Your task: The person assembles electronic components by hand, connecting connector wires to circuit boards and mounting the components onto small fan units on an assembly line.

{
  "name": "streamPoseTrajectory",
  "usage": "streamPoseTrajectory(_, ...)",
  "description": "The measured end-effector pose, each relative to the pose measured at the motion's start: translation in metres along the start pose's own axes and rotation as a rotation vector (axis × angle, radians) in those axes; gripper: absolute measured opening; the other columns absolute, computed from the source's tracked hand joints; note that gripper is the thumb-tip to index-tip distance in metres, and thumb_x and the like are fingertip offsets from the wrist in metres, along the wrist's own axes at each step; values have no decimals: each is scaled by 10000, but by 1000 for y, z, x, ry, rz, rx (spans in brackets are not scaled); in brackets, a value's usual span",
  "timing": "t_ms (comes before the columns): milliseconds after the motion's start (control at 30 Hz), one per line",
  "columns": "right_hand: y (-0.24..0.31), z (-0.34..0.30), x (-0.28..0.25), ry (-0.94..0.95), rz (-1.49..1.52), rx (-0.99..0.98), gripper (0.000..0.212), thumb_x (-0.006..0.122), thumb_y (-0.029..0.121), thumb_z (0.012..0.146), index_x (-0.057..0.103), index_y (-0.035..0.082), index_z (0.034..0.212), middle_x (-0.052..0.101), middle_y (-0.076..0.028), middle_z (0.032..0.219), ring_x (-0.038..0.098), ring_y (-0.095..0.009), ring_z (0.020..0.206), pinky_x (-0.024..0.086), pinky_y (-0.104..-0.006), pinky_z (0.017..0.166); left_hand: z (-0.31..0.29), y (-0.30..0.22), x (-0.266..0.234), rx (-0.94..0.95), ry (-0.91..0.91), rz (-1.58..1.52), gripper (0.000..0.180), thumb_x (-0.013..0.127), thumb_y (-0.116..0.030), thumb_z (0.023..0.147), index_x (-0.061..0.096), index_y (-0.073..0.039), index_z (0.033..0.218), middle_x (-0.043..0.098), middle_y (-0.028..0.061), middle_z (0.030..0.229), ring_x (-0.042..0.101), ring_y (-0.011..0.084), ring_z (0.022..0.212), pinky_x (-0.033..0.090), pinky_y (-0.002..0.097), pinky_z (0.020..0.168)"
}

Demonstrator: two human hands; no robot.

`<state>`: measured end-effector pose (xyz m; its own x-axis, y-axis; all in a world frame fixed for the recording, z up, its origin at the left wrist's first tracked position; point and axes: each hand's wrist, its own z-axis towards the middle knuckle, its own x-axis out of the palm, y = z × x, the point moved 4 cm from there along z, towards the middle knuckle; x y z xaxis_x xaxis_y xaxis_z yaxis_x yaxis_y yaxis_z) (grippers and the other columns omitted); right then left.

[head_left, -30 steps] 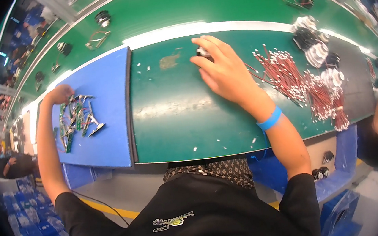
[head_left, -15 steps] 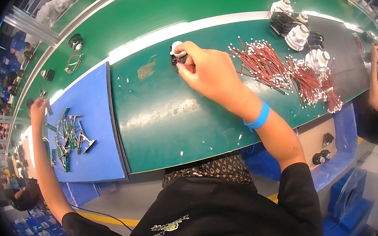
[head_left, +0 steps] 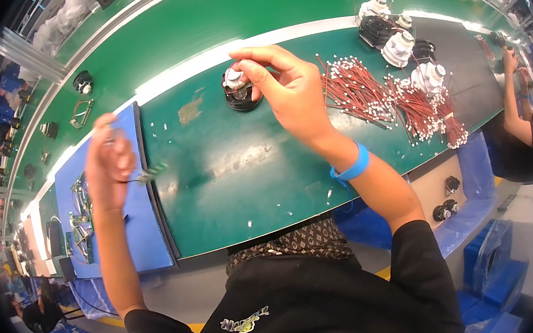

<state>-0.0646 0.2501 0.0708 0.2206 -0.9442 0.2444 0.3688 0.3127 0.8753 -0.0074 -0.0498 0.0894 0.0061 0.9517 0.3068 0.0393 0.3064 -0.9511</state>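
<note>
A round black-and-white motor-like unit (head_left: 239, 92) stands on the green work surface (head_left: 234, 170). My right hand (head_left: 291, 89), with a blue band at the wrist, is over its right side, thumb and forefinger nearly together at its top. What they pinch, perhaps a thin wire, is too small to make out. Over the blue mat (head_left: 136, 225), my left hand (head_left: 109, 167) is smeared by motion and has its fingers curled. A small green circuit board (head_left: 153, 172) with a dark lead hangs from it, pointing toward the right. Several more circuit boards (head_left: 80, 228) lie on the mat, partly behind my left forearm.
Bundles of red-brown wires with white connectors (head_left: 356, 89) lie on the right, beside several white-and-black units (head_left: 397, 49). Beyond the surface runs a green conveyor-like strip (head_left: 186, 19) carrying more units and boards. Another person's arm (head_left: 513, 95) is at far right.
My left hand has come right from the mat's far left edge, bringing a circuit board. My right fingers have shifted from gripping the unit to just above its top. The whole view has shifted slightly.
</note>
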Motion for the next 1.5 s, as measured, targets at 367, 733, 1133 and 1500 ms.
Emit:
streamPoseTrajectory(367, -9, -1, 5, 202, 420, 479, 285, 603, 176, 970, 587, 12, 1203, 671, -91, 1005, 607, -88, 735, 466, -199, 467, -5, 59, 76, 85, 223, 515, 388, 472, -227, 1025, 551, -6, 1335, 596, 64, 966, 602, 162, 894, 476, 290, 872)
streamPoseTrajectory(733, -15, -13, 17, 241, 26, 543, 170, 608, 165, 968, 679, 25, 1032, 608, -8, 880, 503, -39, 652, 413, -198, 516, -5, 45, 46, 672, -28, 866, 373, 679, -45, 894, 524, -2, 1231, 663, 172, 1117, 708, 228, 873, 562, 311, 758)
streamPoseTrajectory(1133, -13, -20, 22, 253, -353, 267, 124, 666, 116, 927, 724, 22, 984, 690, -27, 868, 589, -55, 688, 446, -208, 574, 7, 49, 36, 369, -143, 532, 267, 463, -142, 1032, 385, -24, 1258, 623, 161, 1112, 646, 207, 927, 528, 304, 748)
streamPoseTrajectory(1500, -15, -25, 30, 391, -605, -86, 65, 708, 69, 860, 704, 25, 908, 669, -64, 850, 629, -132, 686, 484, -243, 582, 5, 39, 38, 448, -180, 422, 353, 585, 6, 943, 379, -11, 1230, 576, 229, 1202, 679, 304, 978, 599, 338, 752)
